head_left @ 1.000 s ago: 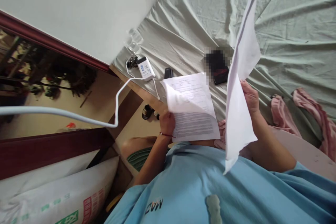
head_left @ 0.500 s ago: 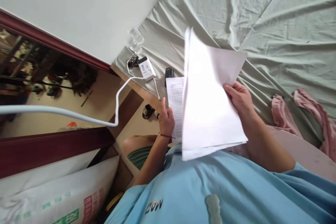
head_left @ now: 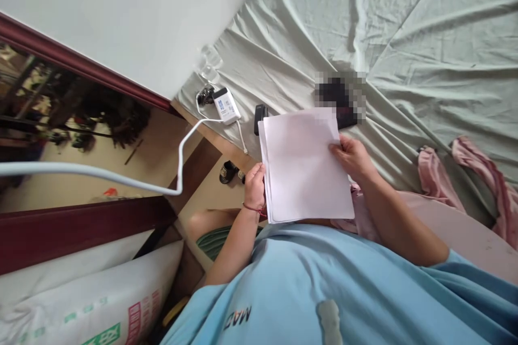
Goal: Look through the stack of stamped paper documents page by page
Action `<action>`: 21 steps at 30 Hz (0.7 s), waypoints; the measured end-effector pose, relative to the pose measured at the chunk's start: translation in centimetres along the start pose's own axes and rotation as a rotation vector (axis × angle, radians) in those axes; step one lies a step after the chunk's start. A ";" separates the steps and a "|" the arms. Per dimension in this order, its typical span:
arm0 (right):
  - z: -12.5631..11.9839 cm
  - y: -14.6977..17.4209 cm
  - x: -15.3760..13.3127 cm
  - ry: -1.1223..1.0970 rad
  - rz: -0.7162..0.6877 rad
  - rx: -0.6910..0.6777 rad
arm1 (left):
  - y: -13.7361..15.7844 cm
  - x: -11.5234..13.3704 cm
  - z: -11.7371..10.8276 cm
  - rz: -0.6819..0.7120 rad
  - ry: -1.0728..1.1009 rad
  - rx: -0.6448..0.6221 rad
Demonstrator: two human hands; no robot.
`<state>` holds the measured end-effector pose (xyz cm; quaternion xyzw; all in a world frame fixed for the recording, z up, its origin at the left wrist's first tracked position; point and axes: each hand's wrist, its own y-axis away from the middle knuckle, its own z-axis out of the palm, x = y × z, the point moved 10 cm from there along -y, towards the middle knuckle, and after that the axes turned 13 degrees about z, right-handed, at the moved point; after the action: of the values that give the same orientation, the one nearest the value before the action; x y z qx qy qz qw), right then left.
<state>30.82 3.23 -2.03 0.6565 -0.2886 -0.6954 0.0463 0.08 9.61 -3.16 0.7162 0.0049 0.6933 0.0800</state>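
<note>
My right grip (head_left: 356, 159) pinches the paper stack (head_left: 307, 172) by its right edge, my left grip (head_left: 254, 190) by its left, before my shirt (head_left: 291, 275). Near the stack's top-left corner sits a small black object (head_left: 259, 119), by its top-right a blurred dark item (head_left: 343, 101); farther left, a white box (head_left: 227, 107).
</note>
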 end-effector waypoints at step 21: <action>0.4 0.7 -1.4 0.261 -0.096 0.100 | -0.1 1.5 -0.5 0.267 -0.381 -0.062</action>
<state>30.38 3.37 -0.47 0.7558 -0.2829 -0.5903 0.0173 -0.31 9.91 -1.67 0.8257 -0.1266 0.5497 0.0088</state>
